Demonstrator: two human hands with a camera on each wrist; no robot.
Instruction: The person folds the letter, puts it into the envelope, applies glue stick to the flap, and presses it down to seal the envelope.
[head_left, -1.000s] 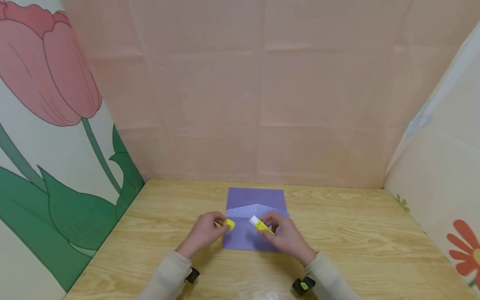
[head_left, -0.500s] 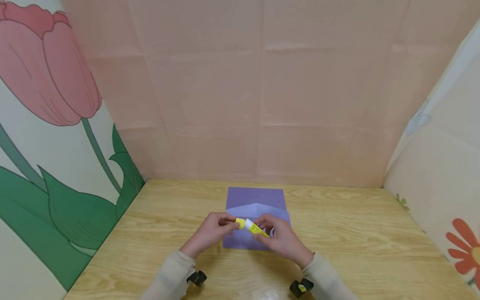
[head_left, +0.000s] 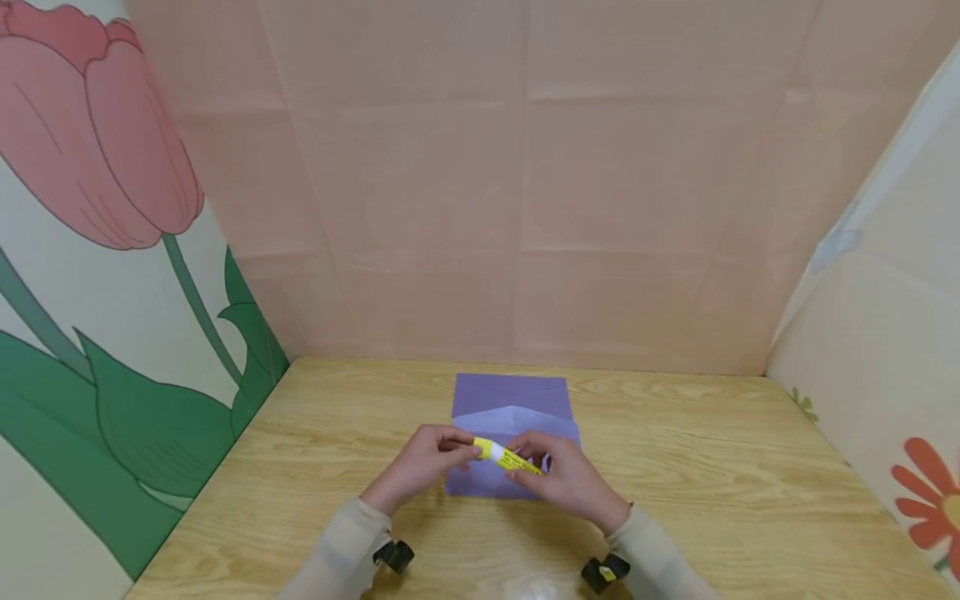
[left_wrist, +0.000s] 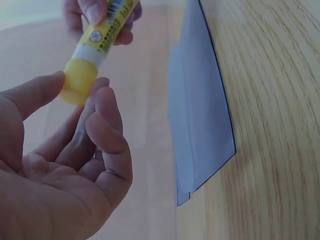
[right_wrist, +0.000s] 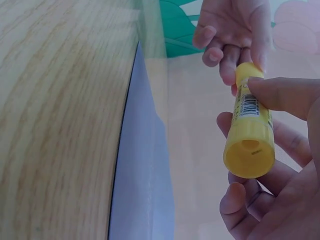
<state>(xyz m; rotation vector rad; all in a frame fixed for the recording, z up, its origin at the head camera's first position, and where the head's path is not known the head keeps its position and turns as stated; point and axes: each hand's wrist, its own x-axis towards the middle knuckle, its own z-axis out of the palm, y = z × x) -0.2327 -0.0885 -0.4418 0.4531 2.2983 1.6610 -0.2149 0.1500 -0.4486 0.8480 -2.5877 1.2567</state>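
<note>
Between the two hands, above the table, is a yellow glue stick (head_left: 517, 462) with a white collar and dark print. My left hand (head_left: 431, 462) pinches its yellow cap (left_wrist: 79, 82) between thumb and fingertips. The cap sits over the end of the white collar, part of which still shows. My right hand (head_left: 570, 479) grips the printed barrel, its thumb along the barcode side in the right wrist view; the hollow base (right_wrist: 249, 156) faces that camera. Below the hands lies a purple envelope (head_left: 512, 396) with its flap raised toward the back, partly covered by both hands.
The wood-grain table (head_left: 675, 450) spreads out on both sides of the envelope. A pinkish sheet (head_left: 517, 208) hangs behind it. Side walls carry a painted tulip (head_left: 97, 142) and a red flower (head_left: 930, 496). Black camera bands (head_left: 393, 555) are at the wrists.
My left hand has moved right with the cap, and my right hand slightly left with the barrel. Cap and barrel, apart a second ago, are now joined in line. The envelope has stayed put.
</note>
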